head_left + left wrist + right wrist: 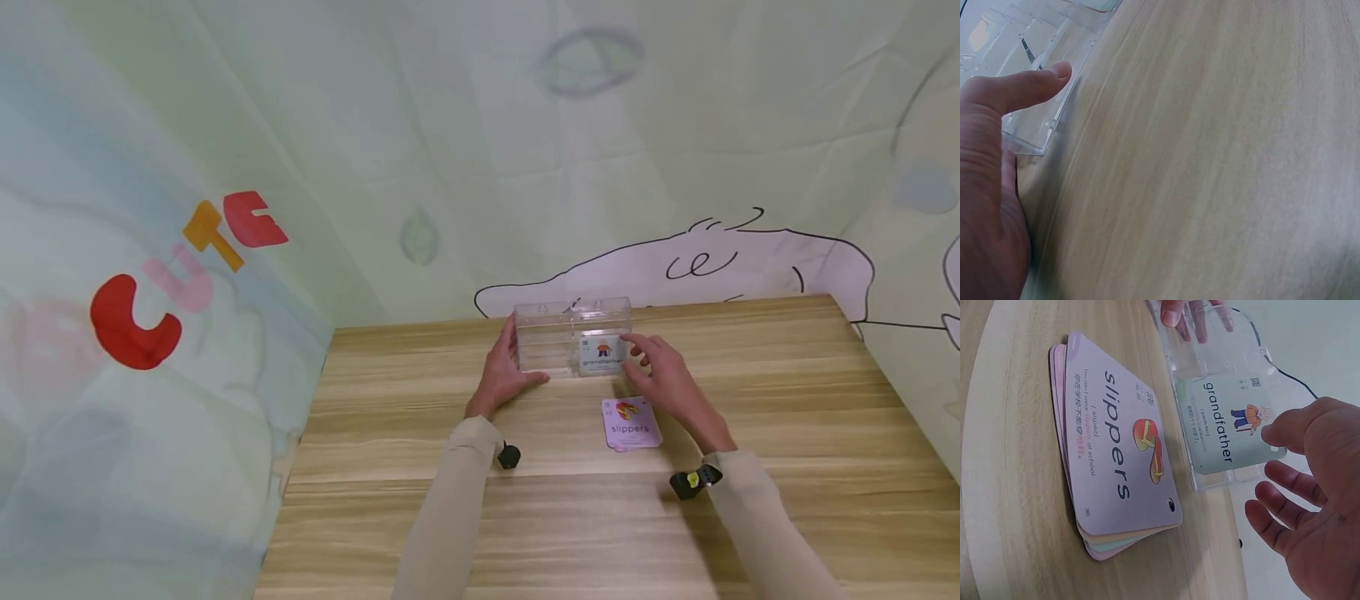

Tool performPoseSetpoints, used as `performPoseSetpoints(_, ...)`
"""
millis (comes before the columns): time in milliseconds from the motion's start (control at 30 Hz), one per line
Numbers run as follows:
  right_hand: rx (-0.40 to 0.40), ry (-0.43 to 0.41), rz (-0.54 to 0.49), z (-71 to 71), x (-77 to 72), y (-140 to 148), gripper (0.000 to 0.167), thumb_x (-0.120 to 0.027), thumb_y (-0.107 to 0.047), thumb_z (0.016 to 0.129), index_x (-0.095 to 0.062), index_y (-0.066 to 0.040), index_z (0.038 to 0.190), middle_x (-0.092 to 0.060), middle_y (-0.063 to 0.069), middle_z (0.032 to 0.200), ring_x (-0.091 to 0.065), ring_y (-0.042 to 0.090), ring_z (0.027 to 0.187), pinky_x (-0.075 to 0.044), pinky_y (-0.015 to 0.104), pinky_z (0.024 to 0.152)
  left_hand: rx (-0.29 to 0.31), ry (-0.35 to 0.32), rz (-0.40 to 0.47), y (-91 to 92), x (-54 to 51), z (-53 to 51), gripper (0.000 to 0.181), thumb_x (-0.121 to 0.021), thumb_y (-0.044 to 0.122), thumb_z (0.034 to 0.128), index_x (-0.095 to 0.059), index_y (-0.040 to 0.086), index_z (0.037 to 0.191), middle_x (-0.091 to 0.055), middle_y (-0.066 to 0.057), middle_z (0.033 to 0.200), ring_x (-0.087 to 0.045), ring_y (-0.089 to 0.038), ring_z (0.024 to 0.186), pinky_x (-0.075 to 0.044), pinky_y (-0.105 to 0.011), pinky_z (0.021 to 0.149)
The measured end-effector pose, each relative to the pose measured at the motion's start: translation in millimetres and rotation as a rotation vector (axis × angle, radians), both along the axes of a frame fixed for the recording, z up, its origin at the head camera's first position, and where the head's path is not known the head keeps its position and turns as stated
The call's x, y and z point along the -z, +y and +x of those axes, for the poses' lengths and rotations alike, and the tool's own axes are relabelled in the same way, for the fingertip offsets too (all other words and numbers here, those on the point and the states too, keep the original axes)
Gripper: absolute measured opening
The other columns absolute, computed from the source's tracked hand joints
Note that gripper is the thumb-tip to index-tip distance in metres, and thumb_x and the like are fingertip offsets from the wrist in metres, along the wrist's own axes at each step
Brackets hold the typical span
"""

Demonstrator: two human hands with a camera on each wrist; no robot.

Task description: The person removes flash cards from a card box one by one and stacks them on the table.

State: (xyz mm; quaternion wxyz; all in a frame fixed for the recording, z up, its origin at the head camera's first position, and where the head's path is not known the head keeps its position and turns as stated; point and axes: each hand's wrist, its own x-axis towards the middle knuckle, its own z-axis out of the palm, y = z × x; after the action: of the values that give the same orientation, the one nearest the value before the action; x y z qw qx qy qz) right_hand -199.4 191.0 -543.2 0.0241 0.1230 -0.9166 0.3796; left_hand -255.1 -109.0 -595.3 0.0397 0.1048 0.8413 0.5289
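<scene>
A clear plastic box point(544, 343) with two side-by-side compartments stands near the table's back edge. My left hand point(504, 379) grips its left end, the thumb point(1041, 84) across the front and the fingers behind the side. In the right compartment sits a pale green "grandfather" card point(602, 357) point(1225, 425). The thumb of my right hand point(663, 379) point(1329, 500) touches or nearly touches this card's outer edge; its other fingers are loosely bent, apart from the thumb, pinching nothing. A stack of cards with "slippers" on top point(632, 423) point(1119, 444) lies in front of the box.
The wood-grain table point(390, 450) reaches out on both sides of the box. Behind it hangs a pale printed cloth point(420, 150), with a drawn white figure low down. Another cloth at the left carries coloured letters point(135, 325). Each wrist wears a small black device point(508, 456).
</scene>
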Motion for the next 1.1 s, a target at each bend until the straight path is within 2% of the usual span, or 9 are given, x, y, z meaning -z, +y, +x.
performPoseSetpoints(433,0.006,-0.006,-0.008,-3.5,2.7,-0.3,0.047,-0.067,-0.008,0.1,-0.055,-0.003,0.145,-0.059,0.022,0.123,-0.056,0.036,0.105,-0.055,0.048,0.084,-0.001,-0.002,-0.009,0.3,0.9,-0.7,0.133,-0.099,0.019,0.0705,-0.008,0.026,0.168,-0.027,-0.002,0.17,-0.035,-0.02,0.151,-0.03,-0.027,0.121)
performPoseSetpoints(900,0.016,-0.031,-0.003,-5.0,2.6,0.4,0.046,-0.066,-0.009,0.101,-0.054,-0.005,0.145,-0.058,0.022,0.124,-0.055,0.036,0.106,-0.054,0.047,0.083,-0.006,-0.006,-0.016,1.6,-0.5,-0.5,0.133,-0.098,0.02,0.0708,-0.008,0.026,0.168,-0.026,-0.003,0.17,-0.035,-0.022,0.152,-0.03,-0.032,0.122)
performPoseSetpoints(1100,0.014,-0.021,-0.002,-4.8,3.8,0.7,0.039,-0.065,-0.009,0.101,-0.058,-0.003,0.139,-0.058,0.022,0.123,-0.056,0.038,0.106,-0.055,0.049,0.085,-0.007,-0.012,-0.023,1.4,-0.7,-0.3,0.133,-0.098,0.02,0.071,-0.007,0.026,0.168,-0.026,-0.002,0.17,-0.034,-0.02,0.152,-0.03,-0.028,0.122)
